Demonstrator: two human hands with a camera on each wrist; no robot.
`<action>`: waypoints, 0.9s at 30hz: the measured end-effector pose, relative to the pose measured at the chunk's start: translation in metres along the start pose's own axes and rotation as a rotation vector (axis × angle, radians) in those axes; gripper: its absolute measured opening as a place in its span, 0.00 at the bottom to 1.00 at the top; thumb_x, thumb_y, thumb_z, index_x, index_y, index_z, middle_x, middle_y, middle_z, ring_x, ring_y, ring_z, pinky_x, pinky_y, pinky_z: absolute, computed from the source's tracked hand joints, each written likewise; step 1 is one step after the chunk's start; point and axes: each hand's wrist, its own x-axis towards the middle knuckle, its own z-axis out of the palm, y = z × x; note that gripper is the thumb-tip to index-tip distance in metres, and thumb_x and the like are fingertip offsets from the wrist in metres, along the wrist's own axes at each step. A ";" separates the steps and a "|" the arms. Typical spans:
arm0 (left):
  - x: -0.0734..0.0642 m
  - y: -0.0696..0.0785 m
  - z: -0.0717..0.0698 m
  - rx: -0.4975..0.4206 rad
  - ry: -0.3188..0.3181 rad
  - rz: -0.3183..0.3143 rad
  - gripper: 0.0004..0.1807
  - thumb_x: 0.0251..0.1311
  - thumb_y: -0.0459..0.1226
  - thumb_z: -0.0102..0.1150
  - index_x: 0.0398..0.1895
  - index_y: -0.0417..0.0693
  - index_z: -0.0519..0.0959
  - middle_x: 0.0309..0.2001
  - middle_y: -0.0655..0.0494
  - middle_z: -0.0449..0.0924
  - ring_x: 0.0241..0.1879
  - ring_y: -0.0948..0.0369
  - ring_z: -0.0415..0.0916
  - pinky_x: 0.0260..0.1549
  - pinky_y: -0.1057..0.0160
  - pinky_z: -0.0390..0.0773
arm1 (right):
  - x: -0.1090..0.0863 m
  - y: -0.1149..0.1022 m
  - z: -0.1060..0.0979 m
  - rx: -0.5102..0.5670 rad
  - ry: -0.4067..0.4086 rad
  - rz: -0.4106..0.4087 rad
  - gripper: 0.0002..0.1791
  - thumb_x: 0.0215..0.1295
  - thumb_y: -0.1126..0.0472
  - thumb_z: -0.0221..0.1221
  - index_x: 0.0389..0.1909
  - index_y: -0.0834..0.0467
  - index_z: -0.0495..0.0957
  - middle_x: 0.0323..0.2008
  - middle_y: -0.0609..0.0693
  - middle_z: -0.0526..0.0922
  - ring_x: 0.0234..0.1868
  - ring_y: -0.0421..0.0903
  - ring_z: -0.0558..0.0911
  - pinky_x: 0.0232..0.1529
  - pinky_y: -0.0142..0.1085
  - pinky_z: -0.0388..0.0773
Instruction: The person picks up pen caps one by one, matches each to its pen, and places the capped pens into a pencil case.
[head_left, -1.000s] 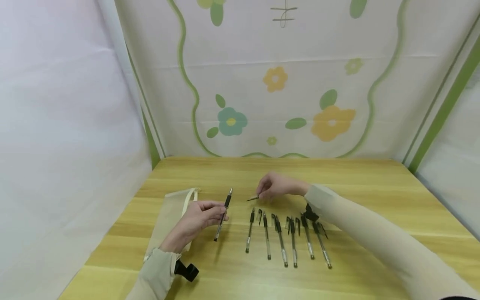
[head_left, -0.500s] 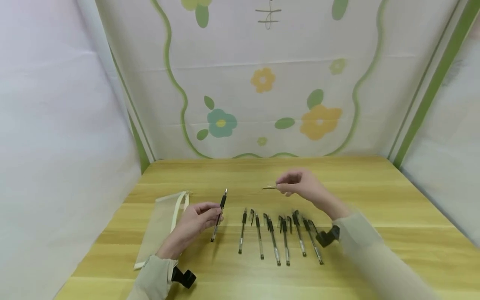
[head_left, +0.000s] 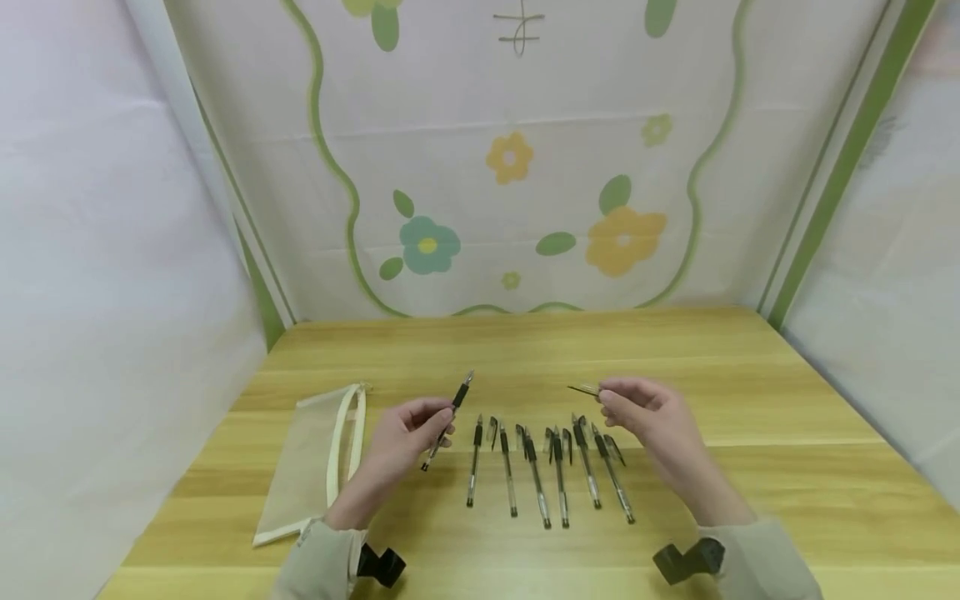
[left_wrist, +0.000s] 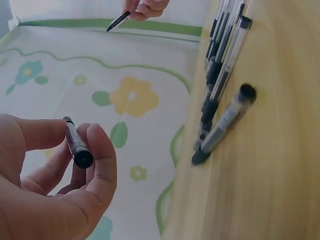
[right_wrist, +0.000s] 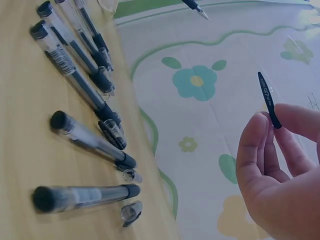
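My left hand (head_left: 411, 435) pinches an uncapped gel pen (head_left: 461, 395) with a black grip, its tip pointing up and away. In the left wrist view the black end of that gel pen (left_wrist: 80, 150) faces the camera between thumb and fingers. My right hand (head_left: 651, 415) pinches a clear pen cap with a black clip (head_left: 585, 389), raised over the table. In the right wrist view white lettering shows on the cap's clip (right_wrist: 268, 100). Between the hands, several uncapped gel pens (head_left: 536, 483) lie in a row, with loose caps (head_left: 567, 446) near their tips.
A pale zippered mesh pouch (head_left: 303, 475) lies flat on the wooden table (head_left: 465, 558), left of my left hand. White cloth with printed flowers (head_left: 510, 158) hangs at the back, and plain white cloth walls (head_left: 112, 292) stand at both sides.
My right hand has moved right with the cap, away from the held pen, and lowered a little since half a second ago. My left hand keeps its pen, now tilted more to the right.
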 end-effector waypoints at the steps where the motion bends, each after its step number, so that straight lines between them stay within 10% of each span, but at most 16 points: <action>1: 0.000 0.001 0.003 0.007 -0.009 0.010 0.15 0.67 0.36 0.61 0.52 0.36 0.80 0.41 0.40 0.80 0.42 0.40 0.78 0.43 0.46 0.81 | -0.003 0.001 -0.001 0.033 0.009 -0.002 0.18 0.66 0.63 0.64 0.52 0.70 0.77 0.44 0.59 0.81 0.40 0.47 0.81 0.45 0.38 0.82; 8: -0.006 0.006 0.018 0.088 -0.043 0.074 0.13 0.69 0.35 0.59 0.52 0.37 0.81 0.37 0.40 0.80 0.34 0.43 0.79 0.29 0.61 0.82 | -0.012 0.004 -0.001 0.107 0.023 -0.049 0.20 0.66 0.67 0.63 0.53 0.75 0.74 0.43 0.57 0.82 0.41 0.47 0.81 0.45 0.37 0.82; 27: -0.005 -0.008 0.023 0.119 -0.044 0.106 0.12 0.67 0.42 0.62 0.49 0.50 0.85 0.36 0.50 0.82 0.30 0.53 0.74 0.27 0.62 0.77 | -0.013 0.011 0.003 -0.030 0.023 -0.030 0.18 0.64 0.61 0.66 0.50 0.68 0.79 0.45 0.60 0.81 0.39 0.49 0.81 0.44 0.38 0.82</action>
